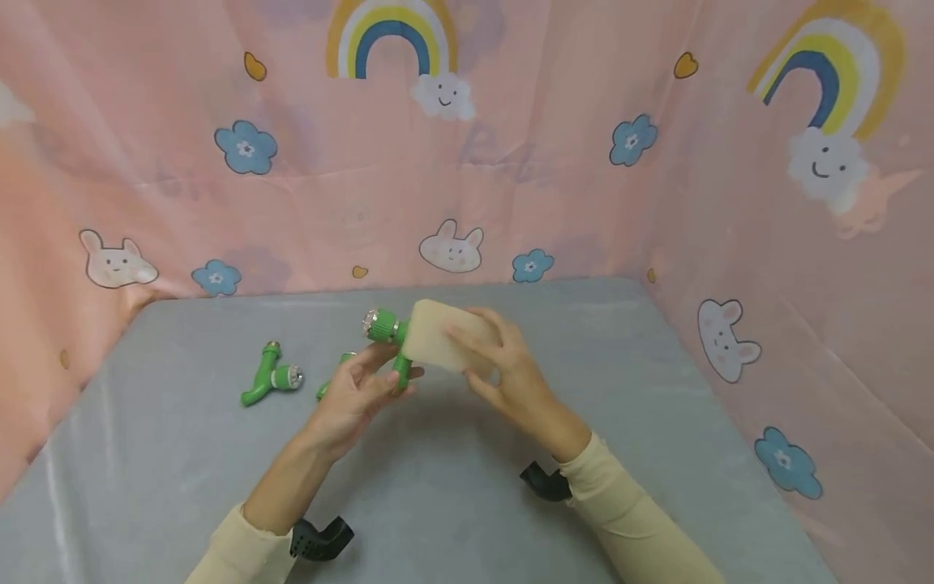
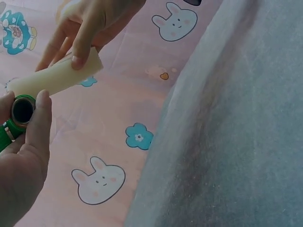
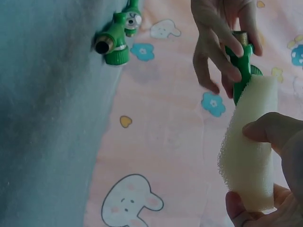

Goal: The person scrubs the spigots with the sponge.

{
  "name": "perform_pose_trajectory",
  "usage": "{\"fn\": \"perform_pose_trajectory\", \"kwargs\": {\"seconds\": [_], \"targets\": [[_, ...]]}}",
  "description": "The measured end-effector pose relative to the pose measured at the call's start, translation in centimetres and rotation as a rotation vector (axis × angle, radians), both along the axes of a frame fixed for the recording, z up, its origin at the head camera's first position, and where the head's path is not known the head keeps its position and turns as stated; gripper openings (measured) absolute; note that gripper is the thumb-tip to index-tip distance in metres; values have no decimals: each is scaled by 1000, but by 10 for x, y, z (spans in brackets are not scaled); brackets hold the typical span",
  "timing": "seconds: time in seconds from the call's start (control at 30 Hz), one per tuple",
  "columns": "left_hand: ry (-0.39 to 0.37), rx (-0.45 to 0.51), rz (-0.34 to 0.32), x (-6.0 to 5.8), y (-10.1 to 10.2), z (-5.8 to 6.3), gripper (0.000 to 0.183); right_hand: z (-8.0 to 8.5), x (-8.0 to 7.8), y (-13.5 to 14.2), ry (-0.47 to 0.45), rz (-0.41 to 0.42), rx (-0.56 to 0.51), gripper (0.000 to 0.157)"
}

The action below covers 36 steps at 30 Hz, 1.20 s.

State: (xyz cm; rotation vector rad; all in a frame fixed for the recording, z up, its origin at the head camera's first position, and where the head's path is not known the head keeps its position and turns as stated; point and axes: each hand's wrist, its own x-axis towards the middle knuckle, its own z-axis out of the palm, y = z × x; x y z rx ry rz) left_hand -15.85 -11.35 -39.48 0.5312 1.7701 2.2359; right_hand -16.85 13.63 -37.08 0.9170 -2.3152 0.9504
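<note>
My left hand (image 1: 357, 397) grips a green faucet (image 1: 383, 326) by its pipe, above the table. In the left wrist view the dark round opening of the faucet (image 2: 22, 111) faces the camera between thumb and finger. A pale cream sponge (image 1: 442, 336) is pinched in my right hand (image 1: 514, 369), thumb on one side and fingers on the other. One end of the sponge (image 3: 251, 146) lies against the green faucet (image 3: 242, 66) in the right wrist view. The faucet's spout is partly hidden by the sponge.
Another green faucet (image 1: 266, 377) lies on the grey table (image 1: 467, 503) to the left. A further green faucet (image 1: 322, 391) is mostly hidden behind my left hand. A pink patterned curtain (image 1: 306, 219) stands behind the table and along its sides. Black wrist mounts (image 1: 321, 539) sit at both sleeves.
</note>
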Motion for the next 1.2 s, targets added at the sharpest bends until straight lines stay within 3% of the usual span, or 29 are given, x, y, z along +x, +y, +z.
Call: {"fn": "perform_pose_trajectory", "kwargs": {"seconds": [0.23,0.5,0.6,0.73,0.83,1.0,1.2], "targets": [[22,9,36,3,-1,-1,54,-3,-7,6,-86,-71,-16,59],[-42,35,96,0,-2,-4,53,1,-12,19,-186,-192,-35,61],[-66,30,111,0,-2,-3,54,3,-12,19,-139,-159,-92,60],[-60,12,93,2,0,-1,55,1,-6,12,-60,-17,-91,58],[-34,-1,75,3,2,0,56,-1,-2,7,-37,43,-80,57],[-3,-47,50,4,2,1,54,-2,-1,3,19,15,-70,58],[-86,-27,-1,5,3,3,49,-2,-3,5,48,-87,-50,61]]}}
